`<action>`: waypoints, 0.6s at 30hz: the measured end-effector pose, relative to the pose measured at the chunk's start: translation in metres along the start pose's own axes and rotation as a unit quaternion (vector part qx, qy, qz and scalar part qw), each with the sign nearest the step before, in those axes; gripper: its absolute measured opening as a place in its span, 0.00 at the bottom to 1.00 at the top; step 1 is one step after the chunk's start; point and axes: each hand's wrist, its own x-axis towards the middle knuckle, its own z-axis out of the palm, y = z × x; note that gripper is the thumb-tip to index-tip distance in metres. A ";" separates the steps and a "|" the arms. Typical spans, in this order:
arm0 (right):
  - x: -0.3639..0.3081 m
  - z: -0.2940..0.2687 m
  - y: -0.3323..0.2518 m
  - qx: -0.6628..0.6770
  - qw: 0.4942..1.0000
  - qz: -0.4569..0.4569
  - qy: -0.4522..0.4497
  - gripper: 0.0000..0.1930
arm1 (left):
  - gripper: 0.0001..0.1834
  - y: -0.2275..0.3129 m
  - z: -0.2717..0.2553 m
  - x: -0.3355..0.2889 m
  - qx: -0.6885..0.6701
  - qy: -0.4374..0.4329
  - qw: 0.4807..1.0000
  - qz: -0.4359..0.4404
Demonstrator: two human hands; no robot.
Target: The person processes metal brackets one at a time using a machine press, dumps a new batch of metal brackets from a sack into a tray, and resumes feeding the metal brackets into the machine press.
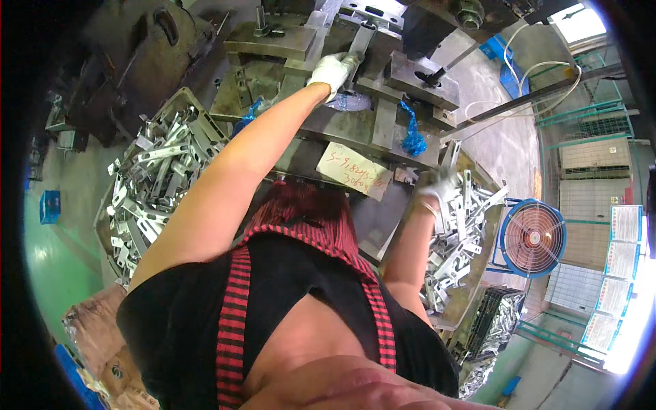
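My left hand [333,73], in a white glove, reaches into the press tooling. Its fingers close round the near end of a long, slotted metal bracket [361,42], which lies between the steel die blocks [268,42]. My right hand [441,188], gloved too, is at the inner edge of the right-hand pile of metal brackets [459,236]. Motion smears its fingers, so whether it grips a piece cannot be made out. A second heap of similar brackets [154,198] fills the bin beside my left arm.
Blue plastic scraps [413,133] hang by the die, and a handwritten card [354,171] rests on its front edge. Above right is a steel block with a bolt [424,78]. A blue-framed fan [533,238] stands beyond the right bin. Cartons [102,328] sit at lower left.
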 end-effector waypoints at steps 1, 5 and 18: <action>-0.020 0.060 0.029 -0.323 0.937 -0.128 0.042 0.14 | 0.25 -0.021 -0.002 -0.008 0.016 0.034 0.999 0.021; -0.032 0.196 0.096 -0.564 0.780 -0.216 -0.164 0.12 | 0.24 0.000 -0.027 -0.067 0.012 0.061 0.996 0.059; 0.003 0.249 0.143 -0.717 0.628 -0.224 -0.201 0.15 | 0.15 -0.210 -0.336 -0.172 0.471 -0.089 0.850 -0.218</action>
